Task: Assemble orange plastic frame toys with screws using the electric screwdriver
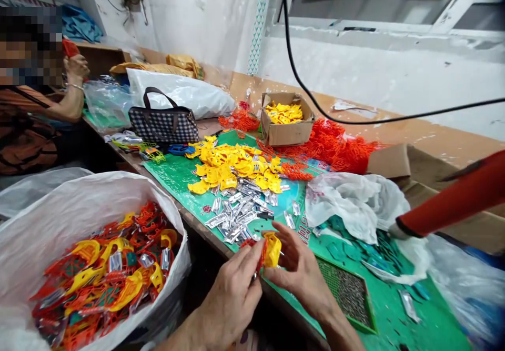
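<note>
My left hand pinches a small assembly at the table's front edge, with a red plastic part mostly behind the fingers. On its right side shows a yellow plastic part. My right hand curls around that yellow part, its thumb against the lower edge. A thin metallic tip sticks out between them, too small to name. Just beyond my hands lie many silver metal-looking pieces, and behind them a heap of yellow plastic parts. A green tray of small dark screws or pins sits beside my right wrist.
A white sack of red and yellow assemblies stands at left. A red-handled tool juts in from the right, near a white bag. Behind are a cardboard box, red parts and a checked bag. Another person sits far left.
</note>
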`<state>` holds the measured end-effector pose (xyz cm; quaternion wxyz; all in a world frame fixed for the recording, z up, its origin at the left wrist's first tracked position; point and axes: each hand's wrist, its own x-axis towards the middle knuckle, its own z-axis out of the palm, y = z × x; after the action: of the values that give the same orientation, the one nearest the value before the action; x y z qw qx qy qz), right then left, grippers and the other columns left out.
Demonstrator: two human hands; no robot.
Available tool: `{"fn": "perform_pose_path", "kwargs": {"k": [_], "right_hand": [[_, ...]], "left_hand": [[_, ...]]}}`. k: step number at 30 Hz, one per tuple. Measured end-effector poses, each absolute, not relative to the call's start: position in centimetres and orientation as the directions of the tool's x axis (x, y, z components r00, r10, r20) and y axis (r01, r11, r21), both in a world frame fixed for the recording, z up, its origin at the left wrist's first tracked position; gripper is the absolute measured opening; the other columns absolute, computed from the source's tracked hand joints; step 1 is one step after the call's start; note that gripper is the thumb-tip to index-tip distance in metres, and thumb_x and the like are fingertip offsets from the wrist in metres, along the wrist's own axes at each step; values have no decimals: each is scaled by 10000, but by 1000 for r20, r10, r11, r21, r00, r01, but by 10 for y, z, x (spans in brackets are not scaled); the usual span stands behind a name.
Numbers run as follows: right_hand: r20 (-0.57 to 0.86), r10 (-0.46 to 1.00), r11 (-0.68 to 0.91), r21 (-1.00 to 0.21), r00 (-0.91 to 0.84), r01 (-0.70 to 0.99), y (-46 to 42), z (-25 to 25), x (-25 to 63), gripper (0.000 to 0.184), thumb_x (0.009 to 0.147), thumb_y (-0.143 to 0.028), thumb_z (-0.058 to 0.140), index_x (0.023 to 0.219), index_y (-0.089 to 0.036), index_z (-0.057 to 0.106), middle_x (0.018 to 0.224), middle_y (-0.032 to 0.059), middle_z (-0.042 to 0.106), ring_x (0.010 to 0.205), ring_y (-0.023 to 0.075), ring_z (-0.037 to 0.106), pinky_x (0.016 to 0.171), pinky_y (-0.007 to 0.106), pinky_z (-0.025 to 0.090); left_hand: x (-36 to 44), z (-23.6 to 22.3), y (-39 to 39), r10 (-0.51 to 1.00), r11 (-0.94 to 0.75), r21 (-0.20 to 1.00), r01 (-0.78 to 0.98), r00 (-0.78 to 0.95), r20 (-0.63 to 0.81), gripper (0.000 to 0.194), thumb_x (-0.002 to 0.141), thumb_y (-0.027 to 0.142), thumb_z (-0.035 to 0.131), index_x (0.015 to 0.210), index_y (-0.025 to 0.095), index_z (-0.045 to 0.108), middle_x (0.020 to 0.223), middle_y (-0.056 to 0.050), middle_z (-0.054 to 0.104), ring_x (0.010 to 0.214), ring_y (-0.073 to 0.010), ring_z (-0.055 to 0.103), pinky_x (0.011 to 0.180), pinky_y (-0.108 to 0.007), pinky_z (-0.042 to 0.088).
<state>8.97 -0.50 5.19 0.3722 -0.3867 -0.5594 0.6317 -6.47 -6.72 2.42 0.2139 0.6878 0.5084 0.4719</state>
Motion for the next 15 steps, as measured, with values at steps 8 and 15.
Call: {"fn": "perform_pose_path", "kwargs": {"k": [8, 15], "right_hand": [[90, 946, -21, -942, -311, -336, -32, 15, 113, 880, 510, -246, 917, 1294, -355, 532, 1389, 79, 576, 1236, 298, 576, 985, 433, 511], [150, 948, 40, -931, -281, -363, -39, 9, 117, 848, 540, -179, 910, 1300, -331, 566, 1377, 73, 594, 1256, 263, 568, 1029, 382, 489]], "left_hand": [[-56, 20, -74, 782, -595, 538, 597, 277, 558, 797, 862, -24, 394, 1549, 307, 161, 1031, -91, 619, 923, -221, 608, 818, -348, 555], [-54, 19, -76, 756, -631, 416, 655, 399, 518, 697, 906, 34, 385, 1549, 200, 173, 1020, -114, 620, 900, -243, 585, 799, -407, 560]]}}
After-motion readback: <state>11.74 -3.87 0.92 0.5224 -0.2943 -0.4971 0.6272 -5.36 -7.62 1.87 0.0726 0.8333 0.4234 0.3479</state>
